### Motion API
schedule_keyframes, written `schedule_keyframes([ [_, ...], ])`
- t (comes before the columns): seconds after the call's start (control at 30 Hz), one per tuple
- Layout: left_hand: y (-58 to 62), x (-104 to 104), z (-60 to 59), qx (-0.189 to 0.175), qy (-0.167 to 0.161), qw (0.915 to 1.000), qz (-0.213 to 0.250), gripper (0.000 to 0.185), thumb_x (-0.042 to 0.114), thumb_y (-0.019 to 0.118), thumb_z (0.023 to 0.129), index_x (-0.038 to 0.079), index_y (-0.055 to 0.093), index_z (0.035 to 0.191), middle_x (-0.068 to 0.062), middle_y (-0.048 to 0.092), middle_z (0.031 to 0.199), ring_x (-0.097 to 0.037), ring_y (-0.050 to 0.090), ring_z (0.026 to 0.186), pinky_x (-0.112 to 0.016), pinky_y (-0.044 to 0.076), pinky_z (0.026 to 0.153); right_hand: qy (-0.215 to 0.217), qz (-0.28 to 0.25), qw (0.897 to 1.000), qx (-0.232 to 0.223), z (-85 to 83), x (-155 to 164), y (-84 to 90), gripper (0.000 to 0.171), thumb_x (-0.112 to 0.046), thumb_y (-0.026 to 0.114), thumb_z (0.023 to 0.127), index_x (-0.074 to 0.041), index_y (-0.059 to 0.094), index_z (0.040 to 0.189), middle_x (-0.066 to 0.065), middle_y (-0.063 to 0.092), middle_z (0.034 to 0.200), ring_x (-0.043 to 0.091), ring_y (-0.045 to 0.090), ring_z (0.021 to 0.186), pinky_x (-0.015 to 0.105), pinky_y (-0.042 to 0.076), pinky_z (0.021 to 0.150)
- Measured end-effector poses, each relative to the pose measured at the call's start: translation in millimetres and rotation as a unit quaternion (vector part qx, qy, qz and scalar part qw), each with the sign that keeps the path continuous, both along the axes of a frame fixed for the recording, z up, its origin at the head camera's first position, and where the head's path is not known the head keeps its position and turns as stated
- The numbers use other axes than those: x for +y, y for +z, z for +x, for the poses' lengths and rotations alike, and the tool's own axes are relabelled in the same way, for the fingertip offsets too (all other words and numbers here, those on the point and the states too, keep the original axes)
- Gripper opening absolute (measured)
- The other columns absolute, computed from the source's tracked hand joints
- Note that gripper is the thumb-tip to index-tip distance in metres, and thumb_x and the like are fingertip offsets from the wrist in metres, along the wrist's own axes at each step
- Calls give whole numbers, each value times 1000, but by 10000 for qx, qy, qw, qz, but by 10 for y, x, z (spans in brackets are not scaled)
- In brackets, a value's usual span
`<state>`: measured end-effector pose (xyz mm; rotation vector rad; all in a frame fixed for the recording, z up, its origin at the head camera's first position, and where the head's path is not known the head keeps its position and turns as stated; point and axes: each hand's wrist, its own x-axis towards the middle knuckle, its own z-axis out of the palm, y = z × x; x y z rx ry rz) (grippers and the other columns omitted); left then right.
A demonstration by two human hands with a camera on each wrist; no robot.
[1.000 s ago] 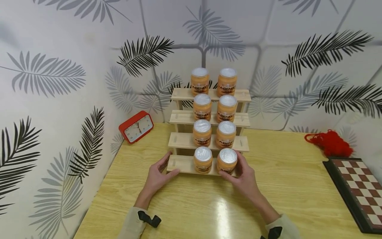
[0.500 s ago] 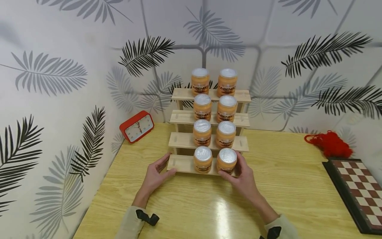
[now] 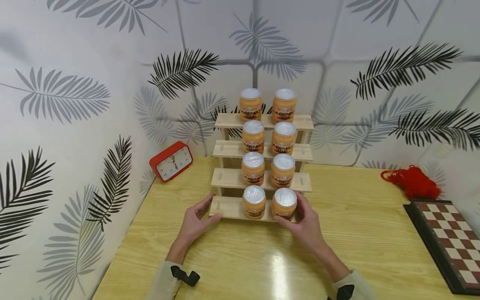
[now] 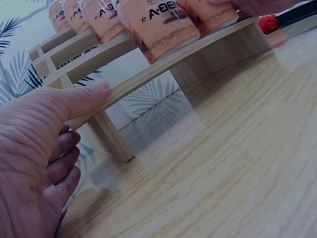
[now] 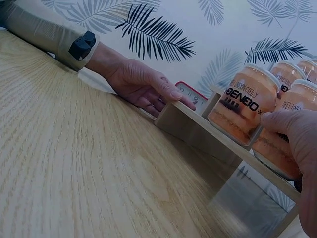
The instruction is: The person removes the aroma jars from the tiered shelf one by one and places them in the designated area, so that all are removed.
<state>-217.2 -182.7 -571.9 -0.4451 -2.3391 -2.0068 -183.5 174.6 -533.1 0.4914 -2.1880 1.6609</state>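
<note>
A light wooden stepped display rack (image 3: 227, 207) stands on the table against the back wall. Its steps carry orange jars with silvery lids, two to a step. On the lowest step, my right hand (image 3: 308, 223) grips the right jar (image 3: 284, 203), thumb across its front and fingers round its far side. The left jar (image 3: 254, 203) stands beside it, untouched. My left hand (image 3: 196, 221) holds the left end of the bottom step; in the left wrist view the thumb (image 4: 89, 98) lies at the board's edge and the other fingers curl below, partly hidden.
A red alarm clock (image 3: 171, 161) stands at the back left by the side wall. Toward the right lie a bundle of red cord (image 3: 414, 182) and a checkered game board (image 3: 450, 237) with a black edge. The wooden table (image 3: 240, 258) reaches toward me.
The left thumb has drawn back slightly toward the left end of the bottom step. Between the last two frames the whole head view shifts down slightly; the jars keep their places on the rack.
</note>
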Motion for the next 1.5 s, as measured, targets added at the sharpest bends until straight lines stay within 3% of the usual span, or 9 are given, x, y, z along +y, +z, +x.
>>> schedule_keyframes([
  [0.23,-24,-9,-6,0,17,10000,-19,71,11,82,93,3,50,155,-13,50,158,-28,45,147,-44,37,119,-11,-137,9999,-11,-1,83,88,82,4,92,76,-3,52,148,19,65,134,9,63,120,19,52,100],
  [0.47,-4,10,-6,-68,42,10000,4,71,10,83,92,3,50,155,-12,50,157,-25,46,146,-41,38,119,-211,40,9996,156,37,139,214,85,4,94,72,-3,55,147,17,66,134,7,63,118,16,50,100],
  [0.7,11,23,-5,-16,19,10000,-2,72,10,83,91,1,50,154,-13,51,157,-27,47,145,-44,38,119,-273,169,9971,697,85,227,362,89,11,94,65,1,56,145,18,68,129,4,65,115,15,52,96],
  [0.93,12,18,2,-54,66,10000,-20,72,11,84,91,2,51,154,-13,51,156,-26,47,145,-43,38,119,-319,-240,9918,1214,66,368,534,89,23,88,59,6,58,141,-1,70,125,8,67,107,16,54,90],
  [1.13,12,13,7,-94,67,9999,-33,72,11,83,91,2,50,154,-14,51,156,-26,47,145,-43,39,119,-758,-338,9842,1565,60,511,687,91,28,84,51,15,57,137,-6,67,124,6,66,104,12,53,86],
  [1.33,7,8,19,-114,65,9999,-29,71,10,83,91,5,51,154,-12,51,156,-25,48,145,-43,38,119,-1033,-446,9798,1651,75,615,856,86,31,80,53,18,57,135,-6,67,124,6,66,104,13,53,84],
  [1.5,8,-3,17,-90,25,10000,-16,71,11,83,91,9,52,155,-10,51,157,-25,47,145,-44,38,119,-1081,-697,9770,1698,45,695,901,82,33,78,57,17,58,135,-1,69,123,9,67,102,15,54,82],
])
